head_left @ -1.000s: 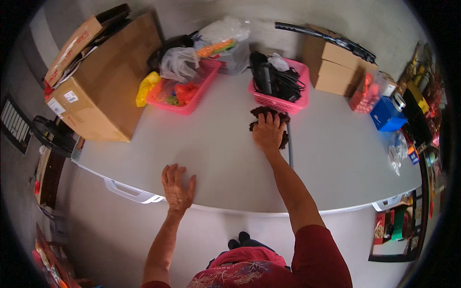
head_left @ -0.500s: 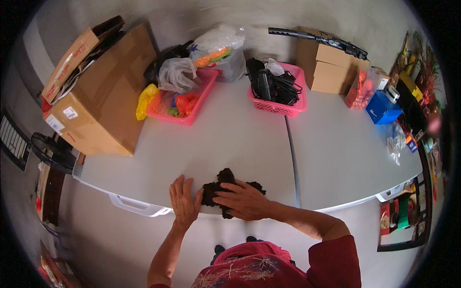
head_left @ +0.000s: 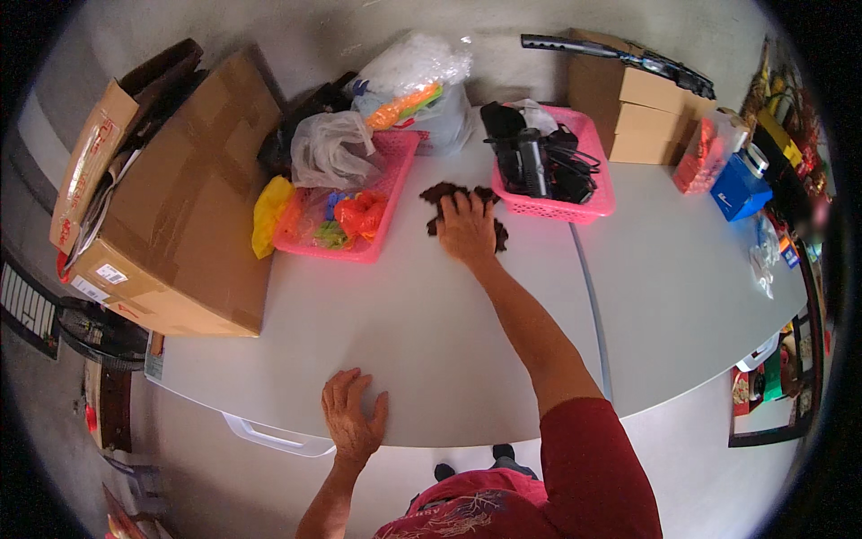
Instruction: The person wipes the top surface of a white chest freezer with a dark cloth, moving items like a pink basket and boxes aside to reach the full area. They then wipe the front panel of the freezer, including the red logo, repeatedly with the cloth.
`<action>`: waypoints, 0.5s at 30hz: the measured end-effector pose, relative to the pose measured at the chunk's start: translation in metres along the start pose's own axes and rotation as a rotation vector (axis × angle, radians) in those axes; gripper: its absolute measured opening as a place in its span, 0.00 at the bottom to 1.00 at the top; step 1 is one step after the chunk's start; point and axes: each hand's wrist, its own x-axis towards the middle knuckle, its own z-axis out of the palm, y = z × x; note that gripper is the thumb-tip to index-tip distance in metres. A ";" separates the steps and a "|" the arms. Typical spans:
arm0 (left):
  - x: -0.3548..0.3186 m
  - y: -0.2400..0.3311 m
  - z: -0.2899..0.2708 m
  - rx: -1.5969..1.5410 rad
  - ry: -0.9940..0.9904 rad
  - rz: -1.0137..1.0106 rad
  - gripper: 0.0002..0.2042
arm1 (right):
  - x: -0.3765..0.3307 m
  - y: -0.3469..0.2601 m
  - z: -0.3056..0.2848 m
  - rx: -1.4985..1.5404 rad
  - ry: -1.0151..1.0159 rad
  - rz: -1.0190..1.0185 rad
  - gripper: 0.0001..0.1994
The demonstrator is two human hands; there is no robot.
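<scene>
Wiping is in hand; judged from this frame alone, how much of the surface (head_left: pixel 422 341) has been covered cannot be told, since no streaks or dirt show on the grey top.

Left to right:
- Far left edge: large cardboard box (head_left: pixel 171 207), flaps partly open, overhanging the left corner.
- Near edge, left of centre: left hand (head_left: pixel 353 422) lies flat, palm down, fingers spread, holding nothing, apparently bracing.
- Far left-centre: pink tray (head_left: pixel 395 175) with colourful items, a yellow thing against its left side, clear plastic bags (head_left: pixel 332 148) heaped on and behind it.
- Far centre: dark brown cloth (head_left: pixel 442 191), crumpled, lying between the two pink containers. Right hand (head_left: pixel 465 229) presses down on top of it, fingers splayed over the cloth rather than curled round it; arm fully extended.
- Just right of the cloth: pink basket (head_left: pixel 588 202) holding black cables and devices; the cloth nearly touches its left wall.
- Far right corner: small cardboard boxes (head_left: pixel 642 112) with a black bar lying across them; a blue box (head_left: pixel 738 189) beyond, at the right edge.

Judgement: the open middle and near part offers free passage. Strips under and around the tray, basket and boxes are blocked; these would need shifting to be reached.
</scene>
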 end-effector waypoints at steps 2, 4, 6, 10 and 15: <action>0.002 0.001 0.000 -0.026 -0.004 -0.019 0.18 | 0.022 0.006 0.017 -0.021 -0.124 0.106 0.21; 0.002 0.002 -0.006 -0.010 -0.028 -0.038 0.18 | 0.043 0.006 0.031 -0.035 -0.254 0.198 0.21; 0.002 0.002 -0.006 -0.010 -0.035 -0.057 0.18 | 0.057 0.003 0.037 0.009 -0.384 0.309 0.22; 0.003 0.003 -0.006 -0.022 -0.027 -0.067 0.20 | 0.076 -0.002 0.033 -0.064 -0.506 0.321 0.21; 0.002 0.005 -0.009 -0.005 -0.014 -0.052 0.20 | 0.046 -0.031 0.028 -0.008 -0.450 0.107 0.20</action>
